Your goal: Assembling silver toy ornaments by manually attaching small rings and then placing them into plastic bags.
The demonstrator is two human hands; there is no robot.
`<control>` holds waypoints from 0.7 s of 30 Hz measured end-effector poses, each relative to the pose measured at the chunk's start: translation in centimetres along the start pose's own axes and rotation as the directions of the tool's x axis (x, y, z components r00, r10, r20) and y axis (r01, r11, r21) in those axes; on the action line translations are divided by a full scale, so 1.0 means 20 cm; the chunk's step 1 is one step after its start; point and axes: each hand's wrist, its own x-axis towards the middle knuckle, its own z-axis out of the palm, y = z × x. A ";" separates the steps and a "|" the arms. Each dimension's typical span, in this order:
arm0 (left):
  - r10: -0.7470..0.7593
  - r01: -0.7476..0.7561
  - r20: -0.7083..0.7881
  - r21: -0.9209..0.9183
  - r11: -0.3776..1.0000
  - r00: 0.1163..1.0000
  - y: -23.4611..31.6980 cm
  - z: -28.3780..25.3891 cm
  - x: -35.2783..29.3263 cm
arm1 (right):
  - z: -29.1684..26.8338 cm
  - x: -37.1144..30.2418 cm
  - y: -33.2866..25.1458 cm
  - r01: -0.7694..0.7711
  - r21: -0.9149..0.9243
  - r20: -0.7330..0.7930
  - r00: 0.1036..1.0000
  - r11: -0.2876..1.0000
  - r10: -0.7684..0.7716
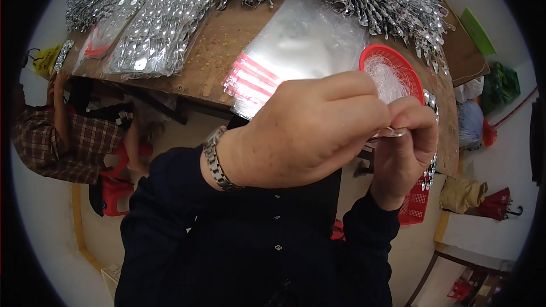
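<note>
Observed, head view: brown worktable [219, 42] across upper half, approx. 10 to 3 o'clock, w/ pale floor [104, 241] around 8. Noted heap of silver strands [375, 0] along far side, 11 to 1 o'clock; also bagged silver strands [151, 34] at approx. 10:30. Found stack of clear bags [318, 40] flat at 12 to 1, red-striped ends toward 11. Logged red basket [392, 53] at 2, w/ clear threads [384, 77] inside.

Located small shiny piece [391, 133] at 3 o'clock, btwn L hand [318, 125] and R hand [406, 150]; mostly covered, cannot tell exact kind. Found L hand narrow, fingers bunched on piece, fingertips hidden; metal-link band [212, 162] at wrist. Found R hand narrow too, pinching same piece w/ thumb and finger.

Recorded red crate [418, 206] at approx. 4, dark red umbrella [495, 204] farther out same dir., seated person [62, 142] in checked shirt at 9, red stool [116, 193] at 8.
</note>
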 end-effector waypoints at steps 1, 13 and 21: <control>0.005 -0.005 0.000 0.001 1.000 1.000 0.00 -0.01 0.03 | 0.00 0.02 -0.02 0.057 -0.055 -0.009 0.998 0.997 -0.057; 0.190 -0.189 -0.009 0.039 0.981 0.982 -0.02 -0.05 0.16 | 0.00 0.13 -0.05 0.185 -0.033 0.032 0.982 0.982 -0.184; 0.323 -0.313 -0.054 0.138 0.940 0.945 -0.04 -0.03 0.28 | -0.02 0.17 -0.03 0.264 0.013 -0.015 0.965 0.964 -0.264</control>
